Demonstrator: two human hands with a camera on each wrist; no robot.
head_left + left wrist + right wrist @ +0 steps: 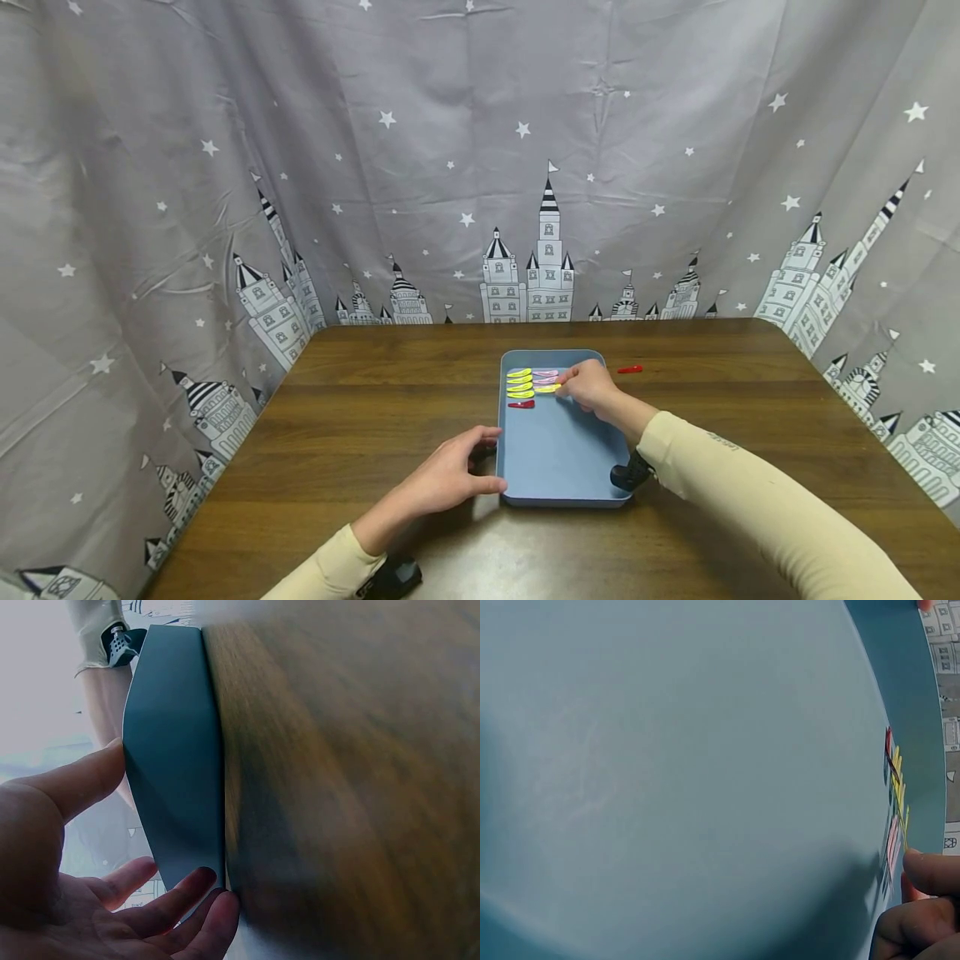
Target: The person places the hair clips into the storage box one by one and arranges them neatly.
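My right hand (pixel 594 389) pinches the end of a yellow snap hair clip (pixel 548 389) over the far part of a blue-grey tray (pixel 562 454). In the right wrist view, this yellow clip (pixel 906 829) extends from between thumb and finger. Beside it in the tray lie pink clips (pixel 545 373), a column of several yellow clips (pixel 519 383) and, nearer me, a red clip (pixel 521 404). My left hand (pixel 452 472) is at the tray's left side; in the left wrist view its thumb touches the rim and its other fingers are spread loosely by the wall (pixel 174 750).
Another red clip (pixel 630 369) lies on the wooden table (pixel 375 417), outside the tray to the right. A grey curtain (pixel 420 167) printed with castles and stars hangs behind the table and along its sides.
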